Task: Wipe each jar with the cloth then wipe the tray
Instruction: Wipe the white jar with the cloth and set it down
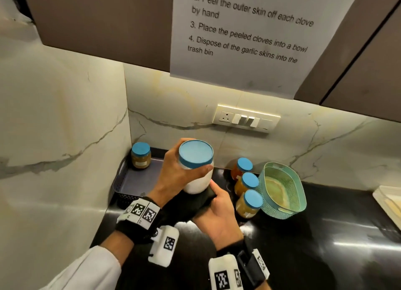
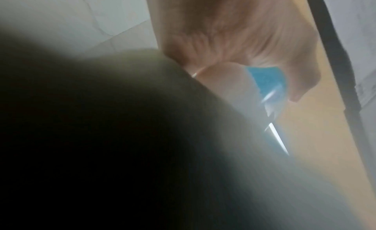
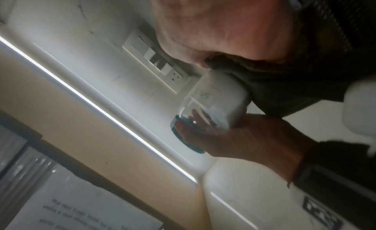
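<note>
Above the black tabletop (image 1: 325,235), in the corner between the marble walls, the jar-wiping step is in hand. The dark tray (image 1: 138,181) stands against the left wall and carries one brown-filled jar (image 1: 140,156) at its far end. Beside the tray on the right stand a green basket (image 1: 282,190) and, just left of it, three amber jars (image 1: 247,186) in a row, all with blue lids.

The white jar (image 1: 196,172) is held clear of the tabletop, upright and slightly tilted. The left hand (image 1: 175,177) grips it around the shoulder, just below the blue lid (image 1: 195,152), with the thumb curled across the front. The right hand (image 1: 217,211) holds the black cloth (image 1: 195,205) bunched under and against the jar's base, fingers curled round the fabric. In the right wrist view the cloth (image 3: 284,88) lies pressed to the jar's lower end.

Judgement: the base of this jar is being wiped. The next move calls for turning the jar against the cloth, or drawing the cloth up the wall to the lid, while the left hand keeps a firm grip. The tray wipe is not yet due, since a jar stands on it.
</note>
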Demonstrator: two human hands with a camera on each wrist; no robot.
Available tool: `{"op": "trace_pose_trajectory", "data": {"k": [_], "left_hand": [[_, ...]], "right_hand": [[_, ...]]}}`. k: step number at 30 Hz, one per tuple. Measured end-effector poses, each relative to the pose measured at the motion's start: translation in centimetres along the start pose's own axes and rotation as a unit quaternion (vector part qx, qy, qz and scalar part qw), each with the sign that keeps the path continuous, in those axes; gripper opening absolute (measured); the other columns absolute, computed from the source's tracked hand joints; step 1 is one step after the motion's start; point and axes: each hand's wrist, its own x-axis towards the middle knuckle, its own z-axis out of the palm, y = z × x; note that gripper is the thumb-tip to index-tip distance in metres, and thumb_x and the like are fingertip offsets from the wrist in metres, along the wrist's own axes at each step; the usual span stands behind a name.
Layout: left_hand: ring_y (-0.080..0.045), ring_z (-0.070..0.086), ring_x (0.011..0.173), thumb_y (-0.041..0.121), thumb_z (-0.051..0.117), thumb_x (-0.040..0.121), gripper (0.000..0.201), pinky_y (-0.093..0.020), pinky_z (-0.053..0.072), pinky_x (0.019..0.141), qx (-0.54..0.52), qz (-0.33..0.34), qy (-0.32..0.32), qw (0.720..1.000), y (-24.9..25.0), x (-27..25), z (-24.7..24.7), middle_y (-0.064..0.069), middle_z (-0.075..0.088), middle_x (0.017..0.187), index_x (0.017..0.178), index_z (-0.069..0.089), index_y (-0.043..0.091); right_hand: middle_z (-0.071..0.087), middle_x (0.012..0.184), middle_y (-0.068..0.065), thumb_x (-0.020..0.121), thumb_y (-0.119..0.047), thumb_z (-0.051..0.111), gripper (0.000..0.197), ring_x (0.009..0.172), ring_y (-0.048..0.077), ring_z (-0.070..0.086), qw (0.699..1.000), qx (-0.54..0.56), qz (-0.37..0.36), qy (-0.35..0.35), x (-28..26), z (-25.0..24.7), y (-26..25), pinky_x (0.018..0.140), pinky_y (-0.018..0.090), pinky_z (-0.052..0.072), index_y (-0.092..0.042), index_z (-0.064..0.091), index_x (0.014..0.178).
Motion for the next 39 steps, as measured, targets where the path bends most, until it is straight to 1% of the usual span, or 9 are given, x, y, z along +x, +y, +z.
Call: {"op": "trace_pose_trajectory", "data": {"k": [3,8,12,15,20,24,28,33,39], "left_hand": [[-0.01,0.064,0.119,0.044,0.095,0.064,0.077,-0.022,0.055,0.098,0.028,-0.047,-0.077,0.996,-1.8,-0.6,0.6,0.001,0.064,0.124,0.126,0.059,0.017],[-0.008,0.058,0.111,0.049,0.097,0.059,0.069,-0.028,0.054,0.096,0.154,-0.113,-0.195,0.962,-3.4,-1.2,4.3,0.004,0.051,0.117,0.115,0.058,0.042],[-0.015,0.053,0.108,0.044,0.094,0.065,0.078,-0.028,0.048,0.09,0.259,-0.124,-0.264,0.921,-4.5,-1.5,9.6,0.003,0.048,0.116,0.13,0.057,0.023],[-0.016,0.053,0.105,0.044,0.092,0.064,0.077,-0.031,0.049,0.087,0.298,-0.126,-0.289,0.901,-5.5,-2.0,11.2,0.003,0.048,0.114,0.13,0.058,0.02],[-0.018,0.051,0.107,0.055,0.081,0.053,0.094,-0.039,0.051,0.094,0.326,-0.122,-0.351,0.869,-8.1,-3.2,18.9,0.005,0.047,0.114,0.136,0.058,0.019],[-0.023,0.05,0.117,0.043,0.09,0.059,0.09,-0.038,0.049,0.096,0.361,-0.106,-0.379,0.846,-11.3,-3.7,23.0,0.001,0.046,0.12,0.139,0.056,0.017],[-0.029,0.051,0.115,0.041,0.088,0.06,0.084,-0.039,0.052,0.088,0.396,-0.103,-0.398,0.821,-14.1,-4.5,25.2,-0.007,0.047,0.119,0.134,0.058,0.013],[-0.029,0.055,0.102,0.049,0.086,0.062,0.08,-0.043,0.056,0.078,0.41,-0.071,-0.4,0.817,-16.5,-5.6,26.8,-0.005,0.044,0.116,0.128,0.06,0.012],[-0.028,0.057,0.101,0.057,0.08,0.068,0.083,-0.044,0.06,0.071,0.427,-0.043,-0.384,0.818,-17.4,-6.9,27.3,-0.004,0.041,0.118,0.136,0.055,0.017]], "right_hand": [[0.063,0.134,0.028,0.104,-0.037,0.049,0.048,0.122,0.048,0.062,0.999,0.013,0.002,0.035,-0.5,-3.2,0.2,0.108,0.057,0.045,-0.005,0.061,0.136],[0.066,0.13,0.028,0.103,-0.032,0.05,0.043,0.12,0.045,0.064,0.994,0.041,-0.033,0.095,-1.5,-8.4,-1.8,0.104,0.057,0.05,-0.004,0.066,0.131],[0.07,0.121,0.028,0.103,-0.033,0.048,0.042,0.098,0.044,0.073,0.982,0.059,-0.073,0.165,-2.6,-13.6,-3.8,0.096,0.056,0.053,-0.004,0.067,0.126],[0.073,0.114,0.028,0.102,-0.036,0.05,0.042,0.1,0.043,0.07,0.97,0.04,-0.079,0.226,-2.9,-15.7,-3.8,0.095,0.054,0.053,-0.005,0.071,0.121],[0.073,0.114,0.028,0.099,-0.042,0.051,0.048,0.11,0.043,0.067,0.943,0.03,-0.08,0.32,-5.0,-22.2,-6.1,0.108,0.053,0.048,-0.004,0.076,0.115],[0.075,0.094,0.022,0.099,-0.04,0.052,0.051,0.091,0.036,0.068,0.922,0.042,-0.093,0.374,-6.8,-25.9,-8.9,0.108,0.047,0.045,-0.006,0.082,0.075],[0.07,0.112,0.026,0.097,-0.038,0.058,0.039,0.092,0.036,0.067,0.919,0.072,-0.103,0.374,-8.7,-28.1,-11.5,0.102,0.046,0.049,-0.001,0.071,0.104],[0.073,0.108,0.024,0.083,-0.012,0.053,0.031,0.095,0.037,0.067,0.92,0.054,-0.111,0.372,-10.1,-29.8,-13.7,0.11,0.047,0.045,0.007,0.07,0.101],[0.073,0.115,0.025,0.079,-0.003,0.052,0.041,0.099,0.037,0.07,0.908,0.015,-0.118,0.402,-9.4,-29.8,-14.2,0.105,0.046,0.05,0.011,0.068,0.113]]}}
